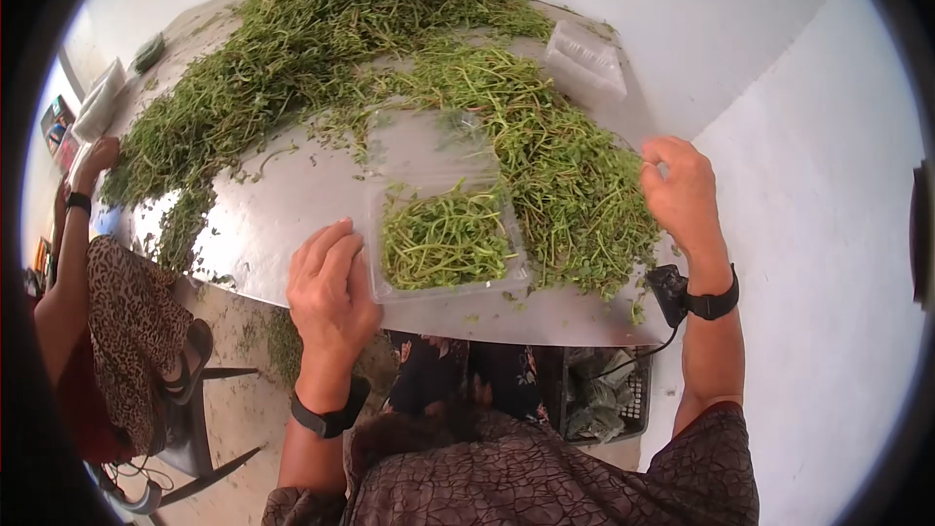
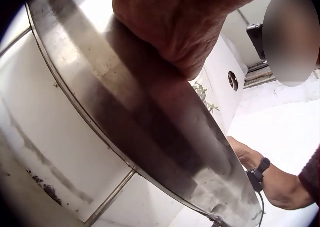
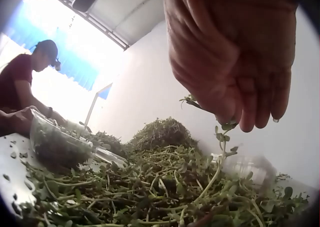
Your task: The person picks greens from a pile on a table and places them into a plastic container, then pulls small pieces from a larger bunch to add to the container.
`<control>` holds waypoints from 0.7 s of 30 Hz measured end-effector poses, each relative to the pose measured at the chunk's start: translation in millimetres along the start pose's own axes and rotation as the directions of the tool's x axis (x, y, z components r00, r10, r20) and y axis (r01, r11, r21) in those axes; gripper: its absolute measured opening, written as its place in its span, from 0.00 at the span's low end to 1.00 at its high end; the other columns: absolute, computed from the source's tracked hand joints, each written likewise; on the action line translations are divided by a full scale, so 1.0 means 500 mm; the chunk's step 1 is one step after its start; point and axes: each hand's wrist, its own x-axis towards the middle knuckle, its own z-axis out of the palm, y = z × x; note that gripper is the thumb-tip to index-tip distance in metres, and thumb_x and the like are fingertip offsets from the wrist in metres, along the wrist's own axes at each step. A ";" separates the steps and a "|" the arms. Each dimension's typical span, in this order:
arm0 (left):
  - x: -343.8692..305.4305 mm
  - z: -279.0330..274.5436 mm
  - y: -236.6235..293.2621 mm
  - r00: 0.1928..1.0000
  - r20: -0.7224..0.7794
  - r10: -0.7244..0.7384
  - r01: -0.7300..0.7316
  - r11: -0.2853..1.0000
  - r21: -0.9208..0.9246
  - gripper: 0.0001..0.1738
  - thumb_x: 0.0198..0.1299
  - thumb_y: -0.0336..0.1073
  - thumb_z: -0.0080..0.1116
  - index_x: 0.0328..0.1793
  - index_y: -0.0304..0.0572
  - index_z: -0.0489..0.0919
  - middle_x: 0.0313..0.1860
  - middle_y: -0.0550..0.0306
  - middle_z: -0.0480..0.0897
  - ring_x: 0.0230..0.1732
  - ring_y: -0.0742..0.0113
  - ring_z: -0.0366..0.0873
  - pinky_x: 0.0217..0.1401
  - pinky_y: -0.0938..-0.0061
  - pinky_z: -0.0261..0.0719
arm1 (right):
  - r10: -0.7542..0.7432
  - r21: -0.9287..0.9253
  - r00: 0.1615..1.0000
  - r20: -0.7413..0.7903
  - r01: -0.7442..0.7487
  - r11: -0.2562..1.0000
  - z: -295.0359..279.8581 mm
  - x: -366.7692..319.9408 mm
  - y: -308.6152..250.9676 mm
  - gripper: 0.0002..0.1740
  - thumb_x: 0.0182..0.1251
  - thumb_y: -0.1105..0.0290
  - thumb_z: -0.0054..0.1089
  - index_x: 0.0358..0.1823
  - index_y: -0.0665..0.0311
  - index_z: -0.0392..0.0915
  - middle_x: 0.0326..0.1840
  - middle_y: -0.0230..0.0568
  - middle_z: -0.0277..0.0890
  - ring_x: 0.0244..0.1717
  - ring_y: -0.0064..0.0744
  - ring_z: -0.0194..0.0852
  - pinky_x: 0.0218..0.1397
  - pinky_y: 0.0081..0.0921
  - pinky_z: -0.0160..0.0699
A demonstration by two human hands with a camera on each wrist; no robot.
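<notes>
A clear plastic clamshell box (image 1: 378,282), its lid folded back, stands near the table's front edge with cut green sprigs (image 1: 443,239) inside. Beside its left wall is my left hand (image 1: 331,278), fingers loosely extended and the thumb side right at the rim. My right hand (image 1: 679,190) is raised over the right end of a loose heap of greens (image 1: 584,200). In the right wrist view, its thumb and forefinger pinch a leafy green sprig (image 3: 220,159) whose stem runs down to the heap. The left wrist view shows mostly the hand's underside and the table.
A large mound of greens (image 1: 360,0) covers the back of the metal table (image 1: 263,253). Stacked clear boxes (image 1: 584,63) stand at the back right, near the wall. Another person (image 3: 22,79) works at the left. Below the table is a black crate (image 1: 633,399).
</notes>
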 end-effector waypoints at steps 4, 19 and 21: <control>-0.002 0.006 -0.006 1.000 -0.024 0.020 -0.020 1.000 -0.014 0.09 0.53 0.20 0.60 0.41 0.33 0.82 0.48 0.46 0.85 0.51 0.46 0.82 0.55 0.60 0.79 | 0.036 0.101 0.996 0.079 -0.044 0.994 -0.013 0.001 -0.031 0.02 0.56 0.78 0.55 0.29 0.69 0.75 0.31 0.50 0.77 0.36 0.54 0.77 0.41 0.40 0.75; -0.002 0.010 -0.011 0.996 -0.062 0.061 -0.063 0.998 -0.029 0.07 0.52 0.24 0.63 0.39 0.35 0.81 0.46 0.47 0.84 0.49 0.48 0.82 0.53 0.60 0.77 | -0.591 0.327 0.803 0.084 0.538 0.777 0.030 0.045 -0.235 0.05 0.53 0.79 0.63 0.32 0.69 0.78 0.42 0.46 0.80 0.50 0.49 0.77 0.53 0.39 0.76; -0.002 0.011 -0.011 0.996 -0.062 0.063 -0.066 0.997 -0.037 0.07 0.53 0.24 0.63 0.39 0.36 0.81 0.47 0.48 0.84 0.49 0.48 0.82 0.53 0.60 0.77 | -0.628 0.325 0.773 0.092 0.573 0.753 0.043 0.049 -0.264 0.04 0.52 0.79 0.63 0.30 0.69 0.77 0.42 0.46 0.78 0.52 0.48 0.76 0.55 0.39 0.75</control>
